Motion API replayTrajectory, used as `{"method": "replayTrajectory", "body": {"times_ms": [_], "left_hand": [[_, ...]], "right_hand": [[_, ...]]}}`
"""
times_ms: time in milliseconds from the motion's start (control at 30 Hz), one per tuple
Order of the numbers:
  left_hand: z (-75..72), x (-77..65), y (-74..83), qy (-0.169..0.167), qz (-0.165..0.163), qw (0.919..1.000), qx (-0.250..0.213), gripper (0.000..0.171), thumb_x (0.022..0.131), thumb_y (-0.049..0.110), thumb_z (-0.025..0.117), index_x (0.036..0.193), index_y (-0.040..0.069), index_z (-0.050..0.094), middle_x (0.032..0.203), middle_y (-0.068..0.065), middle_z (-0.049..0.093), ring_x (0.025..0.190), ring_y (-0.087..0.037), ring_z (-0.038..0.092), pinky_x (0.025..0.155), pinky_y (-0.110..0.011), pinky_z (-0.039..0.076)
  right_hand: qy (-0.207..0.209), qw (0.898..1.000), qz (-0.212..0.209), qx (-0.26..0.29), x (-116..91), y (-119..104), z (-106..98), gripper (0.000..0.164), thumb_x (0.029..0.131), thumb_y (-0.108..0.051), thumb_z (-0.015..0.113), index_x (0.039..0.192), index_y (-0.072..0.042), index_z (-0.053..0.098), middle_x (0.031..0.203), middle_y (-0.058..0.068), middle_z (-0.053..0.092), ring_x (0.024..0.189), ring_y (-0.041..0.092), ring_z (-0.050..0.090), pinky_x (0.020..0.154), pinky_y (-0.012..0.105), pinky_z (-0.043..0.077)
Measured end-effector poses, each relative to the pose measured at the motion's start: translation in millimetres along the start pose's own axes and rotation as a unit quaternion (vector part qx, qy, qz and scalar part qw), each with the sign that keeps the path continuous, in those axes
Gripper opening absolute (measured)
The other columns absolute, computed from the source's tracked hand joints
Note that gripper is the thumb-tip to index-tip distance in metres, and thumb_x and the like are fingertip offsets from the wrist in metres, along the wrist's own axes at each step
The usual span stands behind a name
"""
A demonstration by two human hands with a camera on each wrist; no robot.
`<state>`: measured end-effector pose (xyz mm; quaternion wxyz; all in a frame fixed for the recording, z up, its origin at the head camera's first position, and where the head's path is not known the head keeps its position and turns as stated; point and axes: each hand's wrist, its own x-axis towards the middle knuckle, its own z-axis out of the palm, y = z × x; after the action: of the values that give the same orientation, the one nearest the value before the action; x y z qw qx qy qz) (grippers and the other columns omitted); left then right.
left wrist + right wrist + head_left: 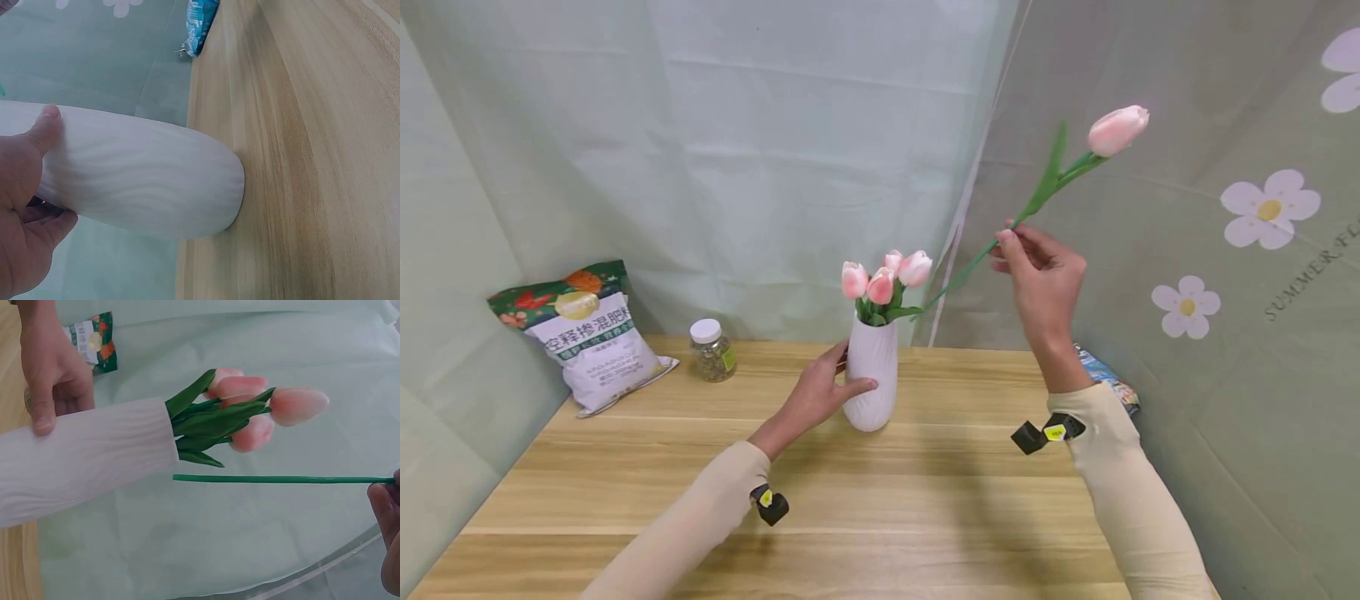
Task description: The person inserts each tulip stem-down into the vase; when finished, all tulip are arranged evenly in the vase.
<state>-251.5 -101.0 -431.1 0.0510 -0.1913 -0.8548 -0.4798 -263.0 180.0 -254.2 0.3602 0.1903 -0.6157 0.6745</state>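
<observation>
A white ribbed vase (872, 379) stands upright on the wooden table, with several pink tulips (881, 286) and their green leaves rising from its mouth. My left hand (820, 387) grips the vase from its left side, thumb across the front; the left wrist view shows the thumb and fingers on either side of the white wall (144, 175). Raised to the right, my right hand (1048, 279) pinches the green stem of a single tulip (1118, 131). That flower tilts up and right, and its stem's lower end (178, 478) is beside the vase's rim in the right wrist view.
At the left back leans a white and green printed bag (598, 350). Beside it is a small jar with a white lid (706, 332). A blue packet (1105, 375) lies at the right edge, partly behind my right forearm. Fabric curtains (775, 167) enclose the table (850, 517).
</observation>
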Motion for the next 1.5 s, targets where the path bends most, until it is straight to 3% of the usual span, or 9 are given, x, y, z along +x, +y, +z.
{"method": "replayTrajectory", "body": {"times_ms": [467, 1000, 1267, 1500], "left_hand": [[-0.6, 0.1, -0.2, 0.001, 0.001, 1.0, 0.003, 0.083, 0.089, 0.041, 0.08, 0.152, 0.002, 0.042, 0.148, -0.017, 0.054, 0.135, -0.031, 0.055, 0.111, -0.044, 0.05], [-0.5, -0.5, 0.1, 0.003, 0.006, 1.0, 0.001, 0.083, 0.09, 0.038, 0.08, 0.152, 0.001, 0.041, 0.147, -0.017, 0.054, 0.134, -0.031, 0.055, 0.111, -0.045, 0.05], [-1.2, 0.0, -1.6, 0.006, 0.009, 0.9999, 0.006, 0.082, 0.089, 0.04, 0.08, 0.151, 0.0, 0.042, 0.146, -0.018, 0.055, 0.133, -0.031, 0.056, 0.11, -0.044, 0.051], [-1.1, 0.7, 0.2, 0.005, 0.012, 0.9999, 0.004, 0.083, 0.089, 0.04, 0.08, 0.151, 0.0, 0.043, 0.146, -0.018, 0.055, 0.134, -0.032, 0.056, 0.109, -0.045, 0.051]], "right_hand": [[0.006, 0.999, -0.041, -0.021, 4, -4, 9, 0.017, 0.093, -0.011, 0.076, 0.102, 0.003, 0.078, 0.095, 0.012, 0.077, 0.078, 0.019, 0.076, 0.07, 0.037, 0.066], [-0.016, 1.0, 0.001, 0.019, -2, 4, 21, 0.016, 0.091, -0.005, 0.076, 0.101, 0.008, 0.077, 0.09, 0.013, 0.077, 0.076, 0.016, 0.075, 0.07, 0.03, 0.065], [-0.039, 0.999, -0.006, 0.011, -4, 5, 26, 0.019, 0.092, -0.005, 0.075, 0.106, 0.009, 0.076, 0.097, 0.016, 0.077, 0.078, 0.014, 0.075, 0.07, 0.028, 0.065], [-0.06, 0.997, -0.049, 0.001, -5, 2, 29, 0.023, 0.094, -0.001, 0.072, 0.111, 0.015, 0.072, 0.095, 0.004, 0.079, 0.078, 0.012, 0.074, 0.068, 0.03, 0.065]]}}
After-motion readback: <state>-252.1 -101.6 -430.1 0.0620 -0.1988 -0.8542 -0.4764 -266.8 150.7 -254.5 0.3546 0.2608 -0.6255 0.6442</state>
